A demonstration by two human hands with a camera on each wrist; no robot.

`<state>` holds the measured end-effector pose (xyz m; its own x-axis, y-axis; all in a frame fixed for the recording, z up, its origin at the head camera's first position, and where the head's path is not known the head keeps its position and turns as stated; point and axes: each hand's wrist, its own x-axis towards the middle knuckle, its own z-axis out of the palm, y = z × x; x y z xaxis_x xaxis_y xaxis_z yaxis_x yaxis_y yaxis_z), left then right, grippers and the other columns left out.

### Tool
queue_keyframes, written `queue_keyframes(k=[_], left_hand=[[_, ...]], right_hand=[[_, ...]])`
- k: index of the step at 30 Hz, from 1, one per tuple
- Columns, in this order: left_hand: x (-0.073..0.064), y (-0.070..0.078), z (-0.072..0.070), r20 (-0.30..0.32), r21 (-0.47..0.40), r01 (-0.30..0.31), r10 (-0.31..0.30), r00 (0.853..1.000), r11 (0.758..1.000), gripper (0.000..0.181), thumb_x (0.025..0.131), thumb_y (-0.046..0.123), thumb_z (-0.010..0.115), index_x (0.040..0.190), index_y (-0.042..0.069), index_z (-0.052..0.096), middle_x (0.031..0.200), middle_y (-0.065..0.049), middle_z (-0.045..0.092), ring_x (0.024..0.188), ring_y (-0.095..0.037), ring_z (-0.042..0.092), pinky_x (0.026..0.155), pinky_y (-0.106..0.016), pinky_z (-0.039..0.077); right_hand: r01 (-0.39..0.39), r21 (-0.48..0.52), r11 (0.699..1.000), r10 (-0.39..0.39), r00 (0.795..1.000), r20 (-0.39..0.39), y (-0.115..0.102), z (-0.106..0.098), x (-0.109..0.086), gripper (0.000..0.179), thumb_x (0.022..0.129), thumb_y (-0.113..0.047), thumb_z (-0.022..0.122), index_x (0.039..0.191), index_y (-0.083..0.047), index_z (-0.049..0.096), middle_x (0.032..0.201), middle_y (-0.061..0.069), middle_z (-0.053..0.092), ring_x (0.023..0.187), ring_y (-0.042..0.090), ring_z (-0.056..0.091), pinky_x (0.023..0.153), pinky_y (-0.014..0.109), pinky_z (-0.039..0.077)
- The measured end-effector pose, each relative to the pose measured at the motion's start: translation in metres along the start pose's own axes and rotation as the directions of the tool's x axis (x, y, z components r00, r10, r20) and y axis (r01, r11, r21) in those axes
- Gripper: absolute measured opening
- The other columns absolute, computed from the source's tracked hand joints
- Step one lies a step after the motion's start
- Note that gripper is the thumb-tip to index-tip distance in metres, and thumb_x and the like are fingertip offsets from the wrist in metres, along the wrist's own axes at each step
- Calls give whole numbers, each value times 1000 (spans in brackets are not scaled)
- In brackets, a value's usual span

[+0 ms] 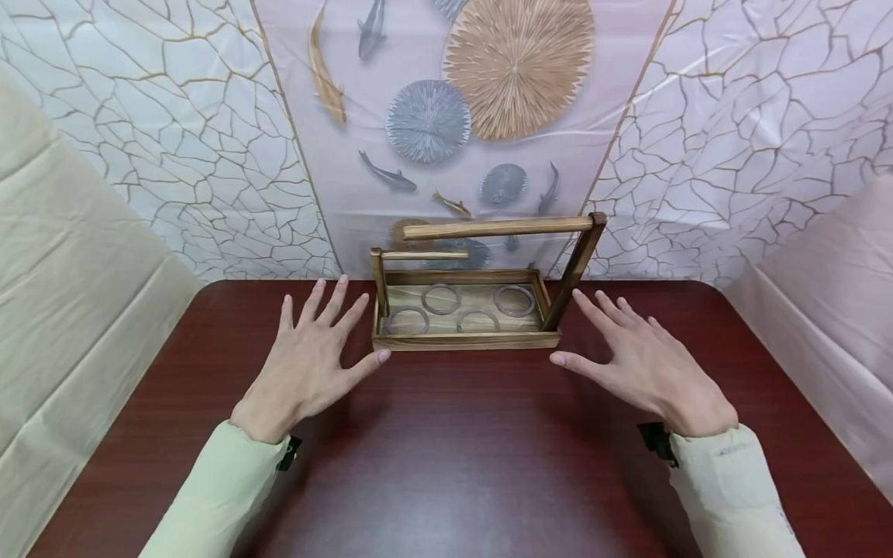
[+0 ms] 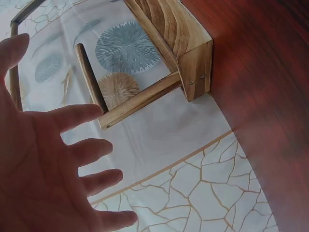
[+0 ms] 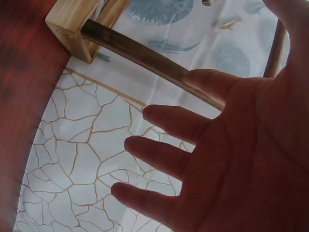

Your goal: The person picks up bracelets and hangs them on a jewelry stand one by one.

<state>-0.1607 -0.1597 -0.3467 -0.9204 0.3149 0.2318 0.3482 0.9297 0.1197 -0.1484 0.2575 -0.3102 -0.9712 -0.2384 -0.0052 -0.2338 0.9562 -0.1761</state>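
Note:
A wooden rack [image 1: 466, 342] stands near the back edge of the table, with a shallow tray base, a tall right post [image 1: 575, 271] carrying a long bar [image 1: 495, 228], and a shorter left post [image 1: 380, 283] with a short bar. Several thin, pale round rings [image 1: 515, 287] show in its base. To the left of the rack is my left hand [image 1: 307, 368], fingers spread and straight, holding nothing. My right hand [image 1: 649, 372] mirrors it on the other side, also spread and holding nothing. Both index fingertips are close to the posts; whether they touch, I cannot tell.
The dark red-brown table [image 1: 446, 434] extends in front of the rack. Behind it hangs a sheet [image 1: 237, 155] printed with cracked lines, fish and round leaves. Pale fabric [image 1: 84, 310] borders the left side, and more fabric [image 1: 823, 310] borders the right.

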Motion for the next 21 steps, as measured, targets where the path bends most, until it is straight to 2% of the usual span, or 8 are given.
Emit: queue_keyframes(k=[2, 5, 10, 14, 21], left_hand=[[1, 0, 0, -10, -8, 4, -4, 1000, 1000, 86, 94, 75, 45, 157, 18, 42, 169, -14, 24, 158, -38, 17, 120, -72, 13], [4, -1, 1, -46, -24, 8, -9, 999, 1000, 75, 96, 64, 51, 150, 12, 51, 164, -18, 36, 153, -40, 28, 121, -67, 19], [7, -3, 5, -128, -54, 5, -12, 992, 999, 55, 99, 43, 58, 137, 5, 59, 145, -18, 56, 137, -40, 46, 113, -59, 38], [9, -5, 9, -178, -107, 20, -39, 983, 994, 45, 99, 35, 59, 131, 4, 62, 134, -17, 62, 128, -39, 52, 101, -57, 47], [15, -7, 16, -263, -150, 21, -60, 963, 988, 36, 97, 27, 61, 124, 4, 64, 124, -15, 65, 118, -36, 56, 97, -53, 50]], right_hand=[[12, -6, 1000, -12, 1000, -14, -1, -1, -1, 99, 88, -82, 48, 165, -27, 18, 166, 23, 26, 151, 51, 26, 120, 67, 22], [20, -13, 1000, -20, 999, -43, -3, -1, 0, 97, 88, -82, 48, 164, -27, 23, 162, 25, 35, 148, 49, 35, 115, 67, 31], [19, -2, 1000, -19, 997, -79, -6, 1, 3, 92, 88, -84, 46, 161, -30, 32, 155, 18, 49, 139, 43, 49, 103, 67, 43], [30, -1, 1000, -30, 995, -90, -8, 2, 6, 90, 89, -83, 45, 159, -27, 38, 151, 16, 54, 138, 40, 51, 100, 65, 46], [82, -6, 997, -82, 987, -138, -12, 5, 13, 82, 91, -78, 49, 150, -21, 51, 140, 13, 61, 128, 36, 60, 94, 63, 51]])
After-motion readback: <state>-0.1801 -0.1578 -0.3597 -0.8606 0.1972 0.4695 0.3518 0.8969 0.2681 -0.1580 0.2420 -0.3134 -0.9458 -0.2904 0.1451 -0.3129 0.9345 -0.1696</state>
